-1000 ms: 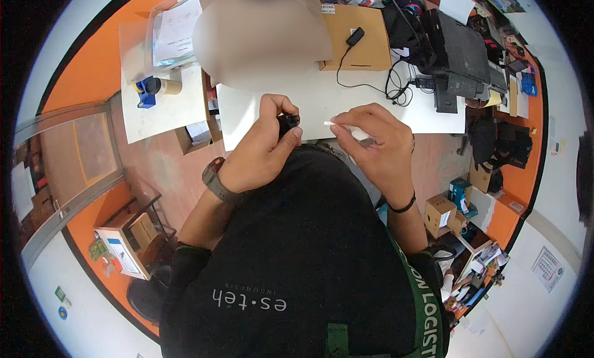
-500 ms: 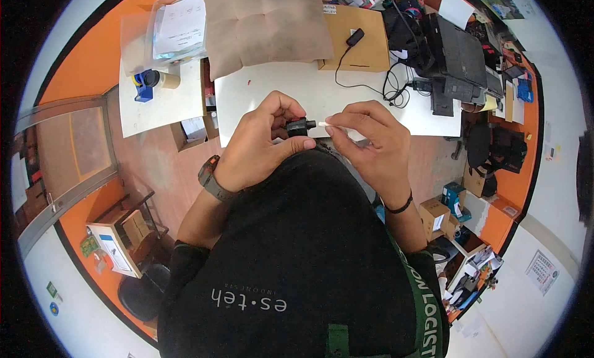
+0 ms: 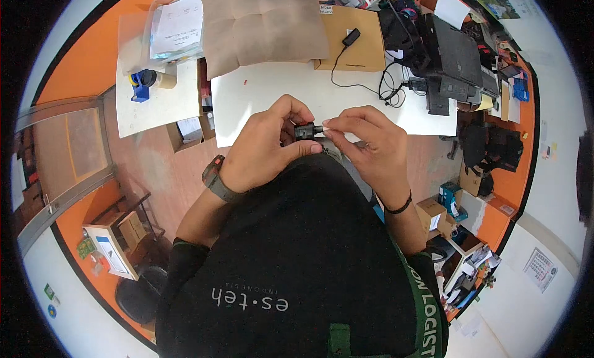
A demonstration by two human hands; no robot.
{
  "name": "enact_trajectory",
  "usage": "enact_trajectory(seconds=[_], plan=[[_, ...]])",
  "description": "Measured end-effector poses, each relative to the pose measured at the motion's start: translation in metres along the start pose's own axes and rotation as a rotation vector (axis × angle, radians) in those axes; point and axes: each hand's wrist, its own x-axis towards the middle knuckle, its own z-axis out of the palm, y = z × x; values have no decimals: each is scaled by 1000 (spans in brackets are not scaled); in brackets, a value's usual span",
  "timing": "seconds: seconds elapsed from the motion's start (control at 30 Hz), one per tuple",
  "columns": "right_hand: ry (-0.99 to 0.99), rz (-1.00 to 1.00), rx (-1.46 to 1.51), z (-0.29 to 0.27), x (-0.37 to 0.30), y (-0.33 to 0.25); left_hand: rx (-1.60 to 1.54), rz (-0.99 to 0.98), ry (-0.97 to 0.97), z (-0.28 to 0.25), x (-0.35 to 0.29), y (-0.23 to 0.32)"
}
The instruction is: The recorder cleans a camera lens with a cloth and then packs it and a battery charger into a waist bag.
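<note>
The left hand (image 3: 263,149) grips a small black plastic part (image 3: 304,132); the right hand (image 3: 368,144) pinches its pale tip above the white table (image 3: 272,89), beside a black cable (image 3: 365,80).

Small black part (image 3: 304,132), held level

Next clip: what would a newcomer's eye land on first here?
Dead centre, the left hand grips a small black part while the right hand pinches a thin pale piece against its end, both raised above the white table. Behind them lie a crumpled brown paper sheet and a black cable trailing toward dark equipment at right.
</note>
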Motion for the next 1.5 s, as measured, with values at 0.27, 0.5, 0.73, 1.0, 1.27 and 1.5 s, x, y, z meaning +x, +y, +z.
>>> enact_trajectory(seconds=[0.27, 0.5, 0.73, 1.0, 1.27, 1.5], plan=[[-62, -38, -24, -4, 3, 2, -35, 65, 48, -4, 2, -3], [33, -118, -70, -1, 4, 7, -79, 54, 33, -6, 3, -5], [30, -88, -56, 2, 5, 8, -75, 84, 51, -8, 2, -5], [33, -104, -46, 9, 4, 8, -10, 122, 110, -7, 0, 0], [94, -210, -128, 9, 4, 9, -57, 87, 104, -10, 2, 1], [174, -445, -305, 18, 2, 19, -227, -22, 91, -9, -2, -2]])
